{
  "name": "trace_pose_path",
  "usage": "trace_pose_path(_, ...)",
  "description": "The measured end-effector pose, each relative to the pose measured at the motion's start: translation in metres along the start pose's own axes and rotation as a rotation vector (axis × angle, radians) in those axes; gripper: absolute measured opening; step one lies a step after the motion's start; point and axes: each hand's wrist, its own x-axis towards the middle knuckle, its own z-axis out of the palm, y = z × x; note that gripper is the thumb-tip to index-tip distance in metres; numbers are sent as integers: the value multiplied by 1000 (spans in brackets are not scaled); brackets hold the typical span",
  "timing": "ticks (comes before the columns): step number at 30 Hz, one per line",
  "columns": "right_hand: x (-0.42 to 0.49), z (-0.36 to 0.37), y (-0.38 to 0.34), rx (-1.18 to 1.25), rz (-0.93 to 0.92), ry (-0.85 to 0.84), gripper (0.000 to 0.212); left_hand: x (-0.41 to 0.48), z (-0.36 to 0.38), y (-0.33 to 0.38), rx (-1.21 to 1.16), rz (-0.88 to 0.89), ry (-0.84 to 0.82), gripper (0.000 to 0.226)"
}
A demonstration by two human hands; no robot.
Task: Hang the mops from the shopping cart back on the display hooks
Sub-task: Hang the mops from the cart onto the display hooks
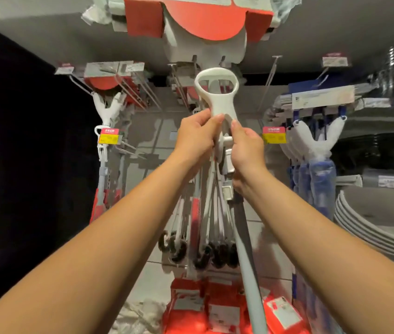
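Hanging step under way: one mop [251, 261] is up in front of the display, its white loop [216, 92] raised at 12 o'clock, just beneath the hooks [222, 60]. The left hand [196, 138] pinches the neck below the loop from the 9 o'clock side, thumb and fingertips closed on it. The right hand [246, 150] grips the same neck from the 3 o'clock side, fingers curled round the white fitting. The gray pole runs from the hands down towards 6 o'clock.

By my read, the loop is not on a hook yet. The next move calls for lifting it a touch higher, lining its opening up with a prong tip, sliding it back along the prong, then easing off so the pole hangs straight. A bare hook [272, 71] at 1 o'clock looks free too.

Trouble spots: the prong tips behind the loop blur into the white packaging above, so which one is free is probably anyone's guess. The mop's head is cut off at the bottom edge. The cart is out of view. A hung mop [107, 109] shows at 9 o'clock, blue mops [321, 169] at 3, stacked plates [379, 218] at 4.
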Motion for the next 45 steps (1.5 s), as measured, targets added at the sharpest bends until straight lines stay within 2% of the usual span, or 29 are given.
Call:
trace_pose_path(4, 30, 10, 2, 49, -5, -49, 32, 28, 2, -6, 81, 20, 55, 24)
trace_pose_path(12, 78, 56, 29, 77, -13, -127, 30, 86, -24, -40, 138, 77, 94, 19)
trace_pose_path(22, 151, 143, 64, 60, -79, -79, 29, 188, -82, -88, 160, 142, 46, 21)
trace_pose_path(28, 187, 185, 81, 66, -46, -80, 25, 240, -108, -110, 232, 203, 26, 22)
trace_pose_path(32, 212, 197, 83, 4, -64, -45, 36, 270, -107, -117, 280, 233, 34, 23)
trace_pose_path(36, 237, 195, 88, -15, -68, -35, 31, 291, -95, -124, 302, 240, 62, 28)
trace_pose_path(40, 266, 191, 98, -22, -59, -41, 45, 311, -80, -138, 326, 261, 82, 26)
trace_pose_path(45, 302, 188, 107, -34, -86, -56, 46, 336, -63, -153, 365, 284, 123, 21)
